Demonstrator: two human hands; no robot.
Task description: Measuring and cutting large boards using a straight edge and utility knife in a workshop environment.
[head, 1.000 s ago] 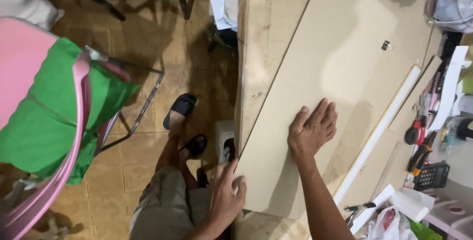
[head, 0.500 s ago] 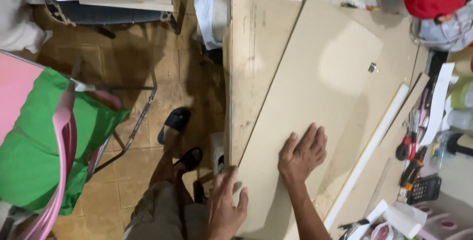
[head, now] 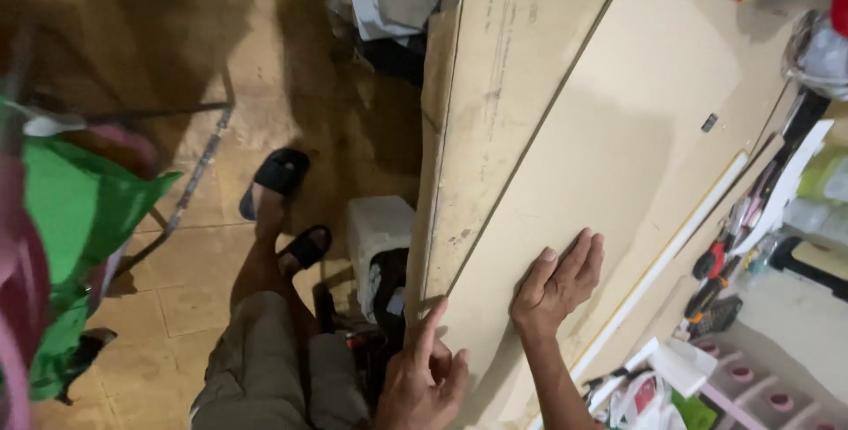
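A large beige board (head: 636,156) lies slanted across a wooden worktop (head: 495,103). My right hand (head: 558,285) rests flat on the board's near part, fingers spread and pointing up. My left hand (head: 426,379) is at the board's near left corner, index finger raised against its edge and the other fingers curled; it grips nothing that I can see. Below are my legs in khaki shorts (head: 265,368) and black sandals (head: 279,174).
A white strip (head: 671,262) lies along the board's right side. Hand tools with red handles (head: 720,258) and small boxes crowd the right edge. A white block (head: 378,229) stands on the tiled floor beside my feet. A green cloth (head: 75,218) hangs over a chair at left.
The view has swung and drawn closer to the board. My right hand stays flat on it. My left hand has risen to the board's corner with its index finger up.
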